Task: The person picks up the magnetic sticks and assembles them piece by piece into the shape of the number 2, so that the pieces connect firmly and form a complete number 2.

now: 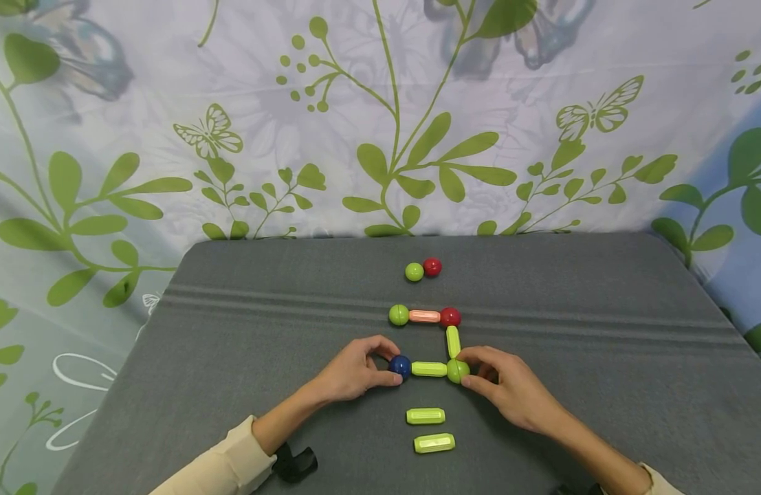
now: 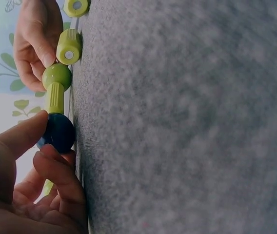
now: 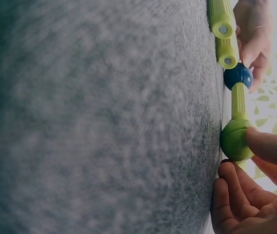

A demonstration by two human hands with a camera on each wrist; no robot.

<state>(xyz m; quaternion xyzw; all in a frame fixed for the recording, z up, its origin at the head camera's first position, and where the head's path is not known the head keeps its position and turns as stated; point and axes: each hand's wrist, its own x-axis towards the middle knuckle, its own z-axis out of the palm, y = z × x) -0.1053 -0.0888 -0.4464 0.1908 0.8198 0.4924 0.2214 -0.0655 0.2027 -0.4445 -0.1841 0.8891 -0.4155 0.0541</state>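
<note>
My left hand [image 1: 354, 370] pinches a dark blue ball [image 1: 401, 367] between thumb and fingers. A yellow-green ribbed rod [image 1: 429, 369] runs from that ball to a green ball [image 1: 458, 371], which my right hand [image 1: 515, 386] holds with thumb and fingertips. From the green ball a second yellow-green rod [image 1: 453, 342] leads back to a red ball [image 1: 450, 317]. An orange-pink rod [image 1: 425, 316] joins the red ball to another green ball [image 1: 399, 315]. Both wrist views show the blue ball [image 2: 60, 132] and the held green ball [image 3: 236, 140] low on the grey cloth.
Two loose yellow-green rods [image 1: 425, 416] lie nearer me, one in front of the other. Farther back, a loose green ball [image 1: 414, 272] sits beside a red ball [image 1: 432, 267]. The grey table [image 1: 262, 309] ends at a leaf-patterned curtain [image 1: 331, 124].
</note>
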